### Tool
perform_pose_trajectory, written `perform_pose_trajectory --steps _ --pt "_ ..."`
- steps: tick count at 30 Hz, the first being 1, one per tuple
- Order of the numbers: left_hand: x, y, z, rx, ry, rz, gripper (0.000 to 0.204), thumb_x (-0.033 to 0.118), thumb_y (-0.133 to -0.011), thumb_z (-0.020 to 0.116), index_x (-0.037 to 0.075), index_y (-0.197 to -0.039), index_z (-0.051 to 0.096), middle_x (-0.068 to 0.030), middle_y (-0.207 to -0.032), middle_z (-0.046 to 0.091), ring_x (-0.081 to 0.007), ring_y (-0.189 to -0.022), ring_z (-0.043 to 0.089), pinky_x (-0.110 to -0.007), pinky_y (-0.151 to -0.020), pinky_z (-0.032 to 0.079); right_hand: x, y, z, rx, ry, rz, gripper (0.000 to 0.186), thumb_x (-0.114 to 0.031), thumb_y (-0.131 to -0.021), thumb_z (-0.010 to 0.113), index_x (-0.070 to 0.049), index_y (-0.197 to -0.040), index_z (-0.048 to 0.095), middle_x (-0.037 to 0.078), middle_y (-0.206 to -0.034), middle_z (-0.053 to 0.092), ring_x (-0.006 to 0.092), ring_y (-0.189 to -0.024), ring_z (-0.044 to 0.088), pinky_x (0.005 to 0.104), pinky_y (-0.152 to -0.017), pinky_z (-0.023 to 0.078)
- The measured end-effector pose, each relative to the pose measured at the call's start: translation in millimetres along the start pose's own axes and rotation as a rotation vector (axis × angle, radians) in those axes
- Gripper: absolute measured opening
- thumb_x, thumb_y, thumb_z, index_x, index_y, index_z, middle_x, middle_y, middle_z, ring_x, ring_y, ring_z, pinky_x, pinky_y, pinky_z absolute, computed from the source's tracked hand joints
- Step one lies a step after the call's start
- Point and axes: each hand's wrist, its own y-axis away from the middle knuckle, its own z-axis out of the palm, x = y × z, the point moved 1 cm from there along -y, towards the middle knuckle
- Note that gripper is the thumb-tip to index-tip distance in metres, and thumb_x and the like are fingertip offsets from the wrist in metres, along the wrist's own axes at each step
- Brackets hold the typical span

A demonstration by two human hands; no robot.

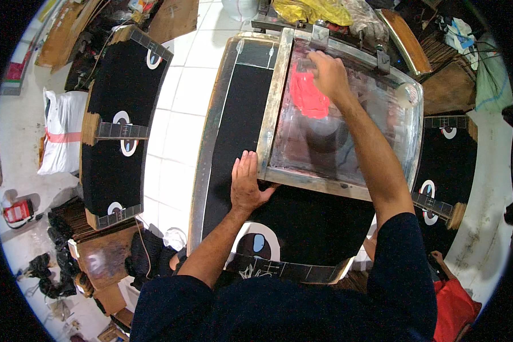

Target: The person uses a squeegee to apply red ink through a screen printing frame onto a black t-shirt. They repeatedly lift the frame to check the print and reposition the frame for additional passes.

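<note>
A wooden-framed printing screen (263,134) lies over the far part of a board covered in black fabric (319,219). My right hand (332,74) is closed round a small greyish squeegee (306,66) near the screen's far left corner, its grip mostly hidden by my fingers. Just below the squeegee, bright pinkish-red ink (309,98) is spread on the mesh. My left hand (248,183) rests at the frame's near left corner, fingers stretched out along the frame's side and thumb by its near edge. On the near fabric shows a printed white, brown and blue eye shape (256,245).
Boards with black fabric and eye prints stand left (117,85) and right (447,165). Metal clamps (319,37) hold the screen's far edge. A white sack (62,134) lies far left. At lower right is another person in a red garment (455,308).
</note>
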Motion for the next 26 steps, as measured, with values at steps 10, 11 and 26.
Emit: perform_pose_trajectory --steps 10,11,26 --pt "0.1 -0.4 -1.2 0.013 0.056 -0.011 0.121 0.034 -0.066 0.094 -0.005 -0.158 0.025 -0.0275 -0.157 0.040 -0.0421 -0.151 0.034 -0.056 -0.124 0.026 -38.0 83.2 -14.5 -0.075 0.052 0.063 0.030 -0.002 -0.080 0.064 -0.014 -0.108 0.064 0.007 -0.102 0.065 0.0317 -0.100 0.065 0.0502 -0.080 0.049" --pt "-0.7 0.5 -1.1 0.007 0.095 -0.026 0.121 0.033 -0.066 0.094 -0.005 -0.158 0.024 -0.0278 -0.158 0.038 -0.0417 -0.152 0.033 -0.056 -0.125 0.025 -42.0 90.8 -17.6 -0.073 0.063 0.070 0.029 -0.002 -0.081 0.064 -0.015 -0.107 0.064 0.007 -0.101 0.065 0.0310 -0.100 0.065 0.0499 -0.081 0.049" --pt "-10.7 4.5 10.0 0.116 0.385 0.017 0.104 0.018 -0.078 0.089 -0.002 -0.159 0.028 -0.0278 -0.159 0.041 -0.0376 -0.146 0.045 -0.040 -0.112 0.050 -20.2 50.6 -36.6 -0.257 -0.078 0.171 0.038 -0.014 -0.072 0.080 -0.012 -0.108 0.070 0.009 -0.107 0.073 0.0293 -0.114 0.067 0.0484 -0.104 0.045"
